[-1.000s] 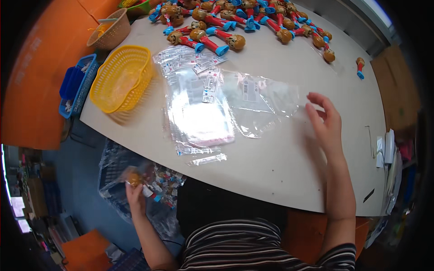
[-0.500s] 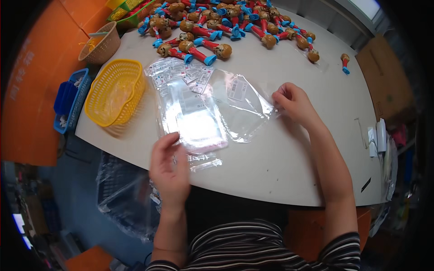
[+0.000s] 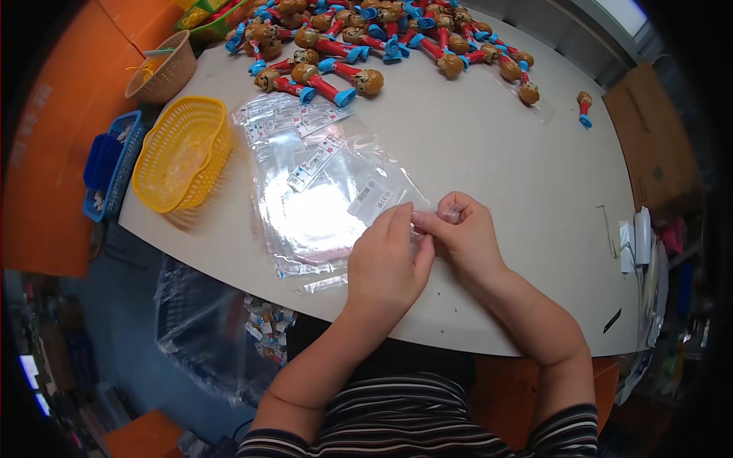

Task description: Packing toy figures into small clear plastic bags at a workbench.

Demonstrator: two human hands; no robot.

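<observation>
My left hand (image 3: 383,259) and my right hand (image 3: 472,238) meet near the table's front edge, both pinching the end of a clear plastic bag (image 3: 397,183). A white printed label (image 3: 371,200) shows on this bag. Beneath and left of it lies a pile of flat clear bags (image 3: 294,229), bright with glare. Small printed paper slips (image 3: 263,122) are spread over the pile's far end, and a single slip (image 3: 314,163) lies nearer to me. My fingertips partly hide the gripped end of the bag.
Figurines with red bodies and blue feet (image 3: 328,84) lie heaped at the far side; one figurine (image 3: 584,109) lies apart at right. A yellow basket (image 3: 183,156), a tan basket (image 3: 172,76) and a blue basket (image 3: 114,164) stand left. A cardboard box (image 3: 653,137) borders the right edge.
My right hand has come left and nearer with the bag. My left hand has moved right from the pile and now pinches the bag too. One slip has shifted nearer on the pile.
</observation>
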